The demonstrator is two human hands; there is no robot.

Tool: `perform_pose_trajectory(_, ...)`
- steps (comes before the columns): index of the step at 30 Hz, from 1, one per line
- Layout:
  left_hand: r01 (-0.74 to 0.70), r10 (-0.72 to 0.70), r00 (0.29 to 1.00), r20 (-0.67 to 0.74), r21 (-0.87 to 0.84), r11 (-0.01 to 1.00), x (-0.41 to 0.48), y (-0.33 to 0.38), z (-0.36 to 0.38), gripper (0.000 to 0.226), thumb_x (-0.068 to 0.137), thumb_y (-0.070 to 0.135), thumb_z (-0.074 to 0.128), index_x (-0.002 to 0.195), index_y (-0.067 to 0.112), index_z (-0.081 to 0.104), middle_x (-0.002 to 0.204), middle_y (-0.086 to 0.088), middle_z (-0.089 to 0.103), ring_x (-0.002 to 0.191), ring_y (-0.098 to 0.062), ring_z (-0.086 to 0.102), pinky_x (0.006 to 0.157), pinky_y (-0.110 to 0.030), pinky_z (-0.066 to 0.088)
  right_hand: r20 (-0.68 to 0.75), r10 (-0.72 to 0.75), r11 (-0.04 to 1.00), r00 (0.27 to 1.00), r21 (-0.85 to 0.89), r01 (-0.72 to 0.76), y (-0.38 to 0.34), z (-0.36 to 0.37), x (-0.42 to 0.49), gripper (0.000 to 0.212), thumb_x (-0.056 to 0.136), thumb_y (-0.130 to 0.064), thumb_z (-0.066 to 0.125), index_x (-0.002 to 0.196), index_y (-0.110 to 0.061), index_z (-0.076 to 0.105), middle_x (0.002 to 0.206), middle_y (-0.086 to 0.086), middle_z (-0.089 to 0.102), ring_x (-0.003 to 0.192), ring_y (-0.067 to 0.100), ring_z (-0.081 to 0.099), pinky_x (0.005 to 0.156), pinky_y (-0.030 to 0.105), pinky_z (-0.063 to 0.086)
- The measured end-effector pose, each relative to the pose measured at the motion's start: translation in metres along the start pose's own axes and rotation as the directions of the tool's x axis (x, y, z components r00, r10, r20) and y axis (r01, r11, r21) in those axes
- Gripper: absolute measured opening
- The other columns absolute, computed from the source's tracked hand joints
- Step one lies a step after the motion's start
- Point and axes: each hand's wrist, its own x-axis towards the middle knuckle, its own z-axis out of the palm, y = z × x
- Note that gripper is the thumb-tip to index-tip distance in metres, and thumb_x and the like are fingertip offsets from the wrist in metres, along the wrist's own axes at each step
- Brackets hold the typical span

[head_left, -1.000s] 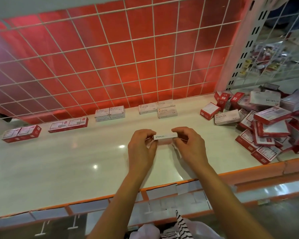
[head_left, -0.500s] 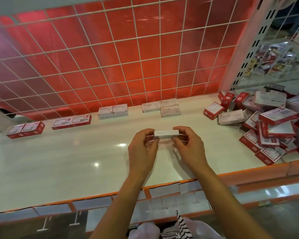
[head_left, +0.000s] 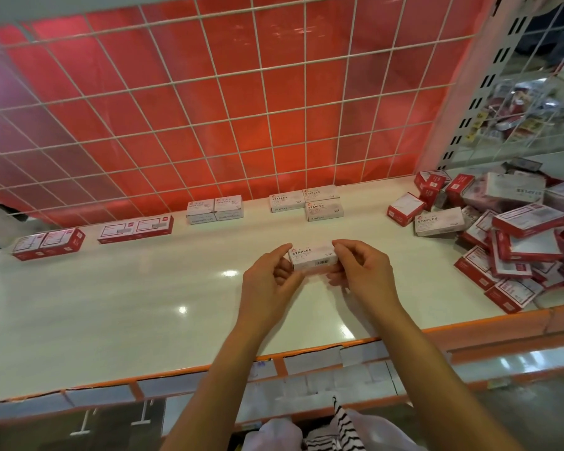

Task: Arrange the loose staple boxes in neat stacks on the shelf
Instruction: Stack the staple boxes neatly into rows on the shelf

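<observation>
sorted boxes (head_left: 215, 208): small groups stand in a row at the back, beside the wire grid (head_left: 241, 109) | your left hand (head_left: 271, 281): pinches the left end of a white staple box (head_left: 311, 257) | your right hand (head_left: 362, 271): pinches its right end, over the middle of the shelf (head_left: 111, 304) | loose pile (head_left: 518, 239): lies jumbled at the shelf's right end

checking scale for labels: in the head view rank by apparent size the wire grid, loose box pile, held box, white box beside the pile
1. wire grid
2. loose box pile
3. held box and white box beside the pile: look alike; the held one is nearer the camera, so unranked
</observation>
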Motion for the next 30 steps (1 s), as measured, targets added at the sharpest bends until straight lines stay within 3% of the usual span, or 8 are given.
perform_pose_trajectory(6, 0.021, -0.021, 1.0, 0.014, 0.006, 1.0, 0.002, -0.001, -0.003, 0.045, 0.084, 0.017, 0.071, 0.127, 0.017, 0.06, 0.086, 0.021, 0.055, 0.073, 0.003, 0.056, 0.069, -0.005, 0.045, 0.013, 0.012, 1.0, 1.0, -0.016, -0.012, 0.002, 0.004, 0.002, 0.022, 0.096, -0.024, 0.053, 0.107, -0.015, 0.069, 0.087, 0.002, 0.072, 0.074, 0.021, 0.068, 0.071, 0.034, 0.059)
perform_pose_trajectory(10, 0.031, -0.032, 0.999, -0.013, -0.063, 0.998, 0.004, 0.0, -0.002, 0.045, 0.082, 0.02, 0.074, 0.124, 0.019, 0.059, 0.102, 0.01, 0.06, 0.084, 0.008, 0.058, 0.074, -0.006, 0.048, 0.027, 0.007, 0.999, 1.0, -0.033, -0.007, 0.0, 0.004, 0.002, 0.023, 0.096, -0.024, 0.053, 0.11, -0.016, 0.068, 0.095, 0.002, 0.072, 0.078, 0.019, 0.068, 0.073, 0.032, 0.059)
perform_pose_trajectory(15, 0.05, -0.066, 0.996, -0.068, -0.211, 0.976, 0.001, 0.014, 0.003, 0.042, 0.073, 0.026, 0.081, 0.108, 0.024, 0.058, 0.099, 0.017, 0.063, 0.09, 0.003, 0.063, 0.076, -0.01, 0.05, 0.095, -0.025, 0.983, 0.995, -0.176, 0.041, -0.003, 0.011, -0.002, 0.035, 0.093, -0.037, 0.054, 0.123, -0.022, 0.061, 0.118, -0.004, 0.064, 0.097, 0.013, 0.064, 0.091, 0.041, 0.052)
perform_pose_trajectory(17, 0.031, -0.056, 0.988, -0.142, -0.171, 0.985, 0.001, 0.018, 0.007, 0.038, 0.074, 0.025, 0.08, 0.104, 0.024, 0.057, 0.094, 0.02, 0.061, 0.087, 0.0, 0.063, 0.075, -0.006, 0.047, 0.115, -0.049, 0.967, 0.992, -0.244, 0.076, -0.008, 0.013, -0.004, 0.042, 0.09, -0.042, 0.056, 0.128, -0.024, 0.057, 0.127, -0.006, 0.056, 0.104, 0.009, 0.058, 0.095, 0.037, 0.05)
perform_pose_trajectory(20, -0.011, 0.015, 0.964, -0.267, 0.018, 1.0, 0.003, 0.018, 0.014, 0.033, 0.077, 0.023, 0.078, 0.104, 0.017, 0.059, 0.095, 0.011, 0.059, 0.081, -0.005, 0.056, 0.07, -0.002, 0.042, 0.183, -0.061, 0.967, 0.981, -0.233, 0.103, -0.017, 0.016, -0.008, 0.048, 0.084, -0.045, 0.062, 0.128, -0.027, 0.056, 0.123, -0.011, 0.055, 0.105, 0.005, 0.057, 0.09, 0.024, 0.049)
perform_pose_trajectory(23, -0.174, 0.248, 0.915, -0.318, 0.244, 0.954, 0.004, 0.013, 0.02, 0.031, 0.074, 0.019, 0.075, 0.1, 0.007, 0.062, 0.094, -0.005, 0.062, 0.083, -0.012, 0.054, 0.074, -0.008, 0.041, 0.262, -0.104, 0.972, 0.96, -0.179, 0.154, -0.021, 0.018, -0.011, 0.034, 0.084, -0.032, 0.069, 0.117, -0.025, 0.064, 0.11, -0.012, 0.066, 0.098, 0.006, 0.063, 0.088, 0.028, 0.053)
perform_pose_trajectory(26, -0.29, 0.369, 0.894, -0.254, 0.299, 0.909, 0.007, 0.008, 0.017, 0.032, 0.073, 0.019, 0.072, 0.101, 0.006, 0.064, 0.097, -0.01, 0.063, 0.092, -0.013, 0.05, 0.085, -0.007, 0.034, 0.255, -0.183, 0.967, 0.949, -0.128, 0.221, -0.019, 0.015, -0.009, 0.02, 0.088, -0.013, 0.065, 0.105, -0.023, 0.069, 0.098, -0.011, 0.07, 0.091, 0.005, 0.065, 0.08, 0.027, 0.055)
perform_pose_trajectory(30, -0.205, 0.241, 0.954, -0.177, 0.198, 0.959, 0.008, -0.002, 0.003, 0.05, 0.074, 0.027, 0.077, 0.119, 0.012, 0.061, 0.116, -0.006, 0.061, 0.107, -0.013, 0.05, 0.091, -0.011, 0.036, 0.235, -0.174, 0.98, 0.956, -0.049, 0.191, -0.022, 0.007, -0.006, 0.024, 0.086, 0.006, 0.06, 0.09, -0.016, 0.07, 0.095, -0.009, 0.068, 0.086, 0.005, 0.064, 0.072, 0.032, 0.056)
